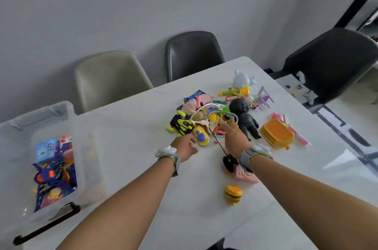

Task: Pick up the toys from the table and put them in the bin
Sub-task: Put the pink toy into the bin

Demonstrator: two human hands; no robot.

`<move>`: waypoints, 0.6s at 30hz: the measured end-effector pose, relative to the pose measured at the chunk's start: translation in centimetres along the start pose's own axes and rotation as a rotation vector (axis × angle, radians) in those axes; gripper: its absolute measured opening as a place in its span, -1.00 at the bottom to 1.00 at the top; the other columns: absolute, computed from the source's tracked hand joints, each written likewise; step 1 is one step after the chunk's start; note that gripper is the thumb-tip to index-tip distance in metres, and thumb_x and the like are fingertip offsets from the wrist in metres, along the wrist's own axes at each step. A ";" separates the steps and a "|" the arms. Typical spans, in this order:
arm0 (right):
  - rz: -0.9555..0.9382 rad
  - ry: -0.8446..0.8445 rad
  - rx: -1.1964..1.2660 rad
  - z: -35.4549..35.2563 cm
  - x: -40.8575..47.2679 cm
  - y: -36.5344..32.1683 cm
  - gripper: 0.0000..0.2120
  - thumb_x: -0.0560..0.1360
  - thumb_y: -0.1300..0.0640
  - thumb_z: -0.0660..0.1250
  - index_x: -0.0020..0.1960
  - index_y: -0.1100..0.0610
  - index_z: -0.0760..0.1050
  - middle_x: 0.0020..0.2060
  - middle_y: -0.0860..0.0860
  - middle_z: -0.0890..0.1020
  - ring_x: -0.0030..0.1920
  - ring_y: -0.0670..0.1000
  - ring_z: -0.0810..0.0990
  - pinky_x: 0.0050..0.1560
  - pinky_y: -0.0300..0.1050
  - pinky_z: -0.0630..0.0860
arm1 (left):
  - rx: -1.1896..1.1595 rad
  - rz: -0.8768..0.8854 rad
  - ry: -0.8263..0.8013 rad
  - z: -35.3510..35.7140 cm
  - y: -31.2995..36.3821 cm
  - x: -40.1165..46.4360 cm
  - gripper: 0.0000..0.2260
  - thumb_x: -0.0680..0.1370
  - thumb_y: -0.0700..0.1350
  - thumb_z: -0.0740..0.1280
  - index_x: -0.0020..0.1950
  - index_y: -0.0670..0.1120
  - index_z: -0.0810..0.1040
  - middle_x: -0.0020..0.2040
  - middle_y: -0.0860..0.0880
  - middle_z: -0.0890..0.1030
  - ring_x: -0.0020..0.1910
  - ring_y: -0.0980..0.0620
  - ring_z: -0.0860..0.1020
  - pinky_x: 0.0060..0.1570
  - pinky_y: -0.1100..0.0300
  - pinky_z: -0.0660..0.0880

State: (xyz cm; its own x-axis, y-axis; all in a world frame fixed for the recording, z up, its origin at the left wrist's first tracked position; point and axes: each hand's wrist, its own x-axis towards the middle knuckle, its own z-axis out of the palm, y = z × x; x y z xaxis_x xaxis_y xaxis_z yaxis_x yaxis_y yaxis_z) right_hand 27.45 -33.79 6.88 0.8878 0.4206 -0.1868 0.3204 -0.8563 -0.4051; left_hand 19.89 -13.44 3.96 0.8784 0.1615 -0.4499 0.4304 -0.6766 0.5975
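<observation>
A heap of toys lies on the white table [143, 147]: a black doll [244, 114], a yellow-and-black car [182, 125], a yellow boat with a purple top [201, 135], an orange waffle toy [277, 133] and a toy stethoscope [212, 118]. A toy burger [233, 193] and a pink toy [244, 175] sit nearer me. My left hand [185, 146] reaches beside the yellow boat, fingers apart, holding nothing. My right hand [235, 135] is in the heap beside the doll, fingers closing around small toys; its grip is hidden. The clear bin [67, 110] at left holds several toys.
Three chairs stand behind the table: a beige chair [110, 77], a dark chair [192, 53] and a black chair [331, 61] at the right. A black handle [47, 227] lies by the bin. A white figure [242, 79], a trumpet [237, 92] and a purple chair toy [264, 99] lie at the far edge.
</observation>
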 end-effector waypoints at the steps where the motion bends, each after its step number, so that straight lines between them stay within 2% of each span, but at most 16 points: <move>1: 0.034 0.009 -0.004 0.0 -0.5 1.6 -0.51 0.51 0.41 0.16 0.36 0.05 0.45 0.26 0.07 0.46 0.23 0.15 0.48 0.10 -0.05 0.44 | 0.015 0.004 -0.053 1.2 0.8 0.3 -0.71 0.45 0.00 0.48 0.14 0.04 0.57 0.01 0.00 0.65 0.03 -0.05 0.61 0.02 0.15 0.53; 3: 0.101 -0.006 -0.045 0.1 -1.2 3.5 -0.52 0.53 0.38 0.16 0.38 0.02 0.42 0.23 0.06 0.45 0.18 0.13 0.49 -0.01 -0.09 0.40 | 0.049 0.005 -0.144 3.1 1.6 0.5 -0.63 0.44 0.07 0.50 0.21 0.04 0.55 0.05 -0.02 0.64 0.05 -0.06 0.61 0.07 0.13 0.53; 7: 0.229 -0.083 -0.027 0.6 -2.6 8.7 -0.56 0.54 0.32 0.18 0.35 -0.01 0.41 0.26 0.06 0.44 0.17 0.14 0.49 0.02 -0.03 0.46 | 0.172 0.012 -0.297 7.7 4.1 1.0 -0.51 0.41 0.16 0.50 0.27 0.04 0.49 0.10 -0.05 0.61 0.05 -0.09 0.59 0.04 0.10 0.55; 10: 0.260 -0.102 -0.047 1.6 -3.4 11.0 -0.63 0.57 0.24 0.19 0.32 -0.03 0.42 0.23 0.04 0.45 0.18 0.11 0.47 -0.06 -0.08 0.42 | 0.200 -0.004 -0.365 10.0 5.8 1.1 -0.56 0.37 0.18 0.51 0.15 0.04 0.50 0.02 -0.02 0.59 0.00 -0.09 0.59 -0.13 0.15 0.50; 12: 0.293 -0.139 -0.058 2.3 -3.8 12.3 -0.64 0.55 0.22 0.21 0.31 -0.04 0.41 0.24 0.03 0.44 0.21 0.09 0.46 -0.04 -0.05 0.47 | 0.244 -0.019 -0.415 11.5 6.8 1.3 -0.59 0.34 0.22 0.50 0.06 0.07 0.51 -0.05 0.02 0.57 -0.14 -0.07 0.58 -0.31 0.19 0.43; 13: 0.302 -0.168 -0.065 2.7 -4.0 12.4 -0.62 0.54 0.20 0.23 0.33 -0.05 0.40 0.27 0.04 0.43 0.23 0.09 0.45 -0.01 -0.03 0.50 | 0.288 -0.021 -0.444 11.7 7.0 1.1 -0.53 0.33 0.26 0.50 0.10 0.06 0.50 -0.04 0.01 0.56 -0.20 -0.05 0.56 -0.36 0.19 0.41; 14: 0.319 -0.212 -0.064 3.1 -4.2 13.5 -0.59 0.53 0.17 0.27 0.35 -0.05 0.37 0.33 0.05 0.40 0.27 0.09 0.44 0.03 -0.02 0.51 | 0.342 -0.026 -0.482 12.9 7.6 1.4 -0.45 0.33 0.31 0.48 0.18 0.04 0.48 0.02 -0.03 0.55 -0.20 -0.05 0.55 -0.35 0.18 0.42; 16: 0.300 -0.273 -0.088 3.9 -4.7 13.8 -0.52 0.50 0.04 0.34 0.39 -0.03 0.32 0.37 0.07 0.36 0.30 0.12 0.42 0.09 0.01 0.52 | 0.436 -0.035 -0.495 14.0 7.7 1.3 -0.29 0.33 0.38 0.44 0.33 0.00 0.44 0.17 -0.09 0.55 0.01 -0.13 0.58 -0.16 0.12 0.50; 18: 0.253 -0.313 -0.143 4.6 -5.2 14.2 -0.47 0.46 -0.09 0.35 0.37 -0.03 0.29 0.28 0.06 0.42 0.25 0.13 0.43 0.08 0.05 0.54 | 0.474 -0.061 -0.466 15.4 7.9 0.9 -0.20 0.32 0.42 0.41 0.40 -0.03 0.42 0.27 -0.14 0.54 0.17 -0.20 0.56 0.08 0.03 0.54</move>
State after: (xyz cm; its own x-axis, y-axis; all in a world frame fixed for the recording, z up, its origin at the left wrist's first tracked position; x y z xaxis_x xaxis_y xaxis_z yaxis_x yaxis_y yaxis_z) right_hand 25.86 -46.77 -2.04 0.8081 0.2440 -0.5361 0.1681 -0.9678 -0.1872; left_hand 20.89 -29.64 -1.96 0.6275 -0.0462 -0.7772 0.2450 -0.9358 0.2535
